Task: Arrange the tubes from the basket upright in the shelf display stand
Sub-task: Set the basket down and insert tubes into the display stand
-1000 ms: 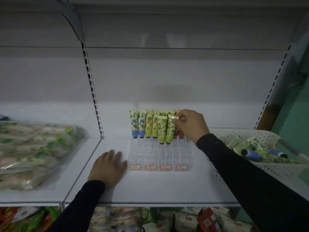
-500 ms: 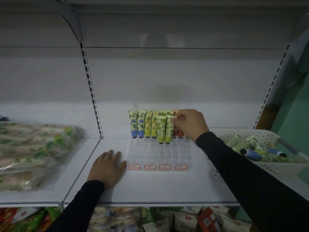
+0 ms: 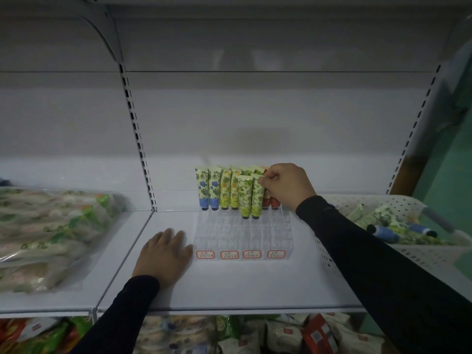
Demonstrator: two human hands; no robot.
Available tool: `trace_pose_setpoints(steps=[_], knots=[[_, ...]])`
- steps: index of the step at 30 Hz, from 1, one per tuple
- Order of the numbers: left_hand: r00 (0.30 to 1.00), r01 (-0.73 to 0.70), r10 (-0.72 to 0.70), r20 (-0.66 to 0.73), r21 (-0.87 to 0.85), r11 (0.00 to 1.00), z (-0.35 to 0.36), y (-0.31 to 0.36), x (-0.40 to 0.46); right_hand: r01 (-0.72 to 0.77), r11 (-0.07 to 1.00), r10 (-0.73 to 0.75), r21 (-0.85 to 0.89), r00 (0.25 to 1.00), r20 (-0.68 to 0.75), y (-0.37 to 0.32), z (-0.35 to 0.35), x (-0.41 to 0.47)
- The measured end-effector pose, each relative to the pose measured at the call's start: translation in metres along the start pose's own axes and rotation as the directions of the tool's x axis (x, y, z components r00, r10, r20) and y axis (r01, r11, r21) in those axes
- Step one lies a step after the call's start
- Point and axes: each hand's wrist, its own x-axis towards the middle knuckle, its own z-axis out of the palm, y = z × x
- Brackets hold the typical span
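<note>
Pinching a green tube [image 3: 257,198] upright in the stand [image 3: 242,236], right hand [image 3: 288,186]; left hand [image 3: 163,254] flat beside it

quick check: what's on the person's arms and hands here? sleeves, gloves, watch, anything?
Both arms wear long, close-fitting black sleeves that end at the wrists: the left sleeve and the right sleeve. The left hand and the right hand are bare, with no gloves. No watch, ring, or marking shows on hands or sleeves in this dim head view.
</note>
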Motion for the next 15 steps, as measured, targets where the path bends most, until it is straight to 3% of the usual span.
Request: trace_pose_setpoints(steps=[10,15], knots=[[1.0,-0.009,0.009,-0.005,-0.012,1.0,0.0007,-0.0007,0.0005,0.037,0.999,-0.041,-0.034,0.992,-0.12,0.002,0.0034,-0.0082],[1.0,-0.009,0.008,-0.024,-0.011,1.0,0.0012,0.0,0.0004,0.042,0.999,-0.045,-0.035,0.993,-0.112,0.0014,0.0013,-0.0084]])
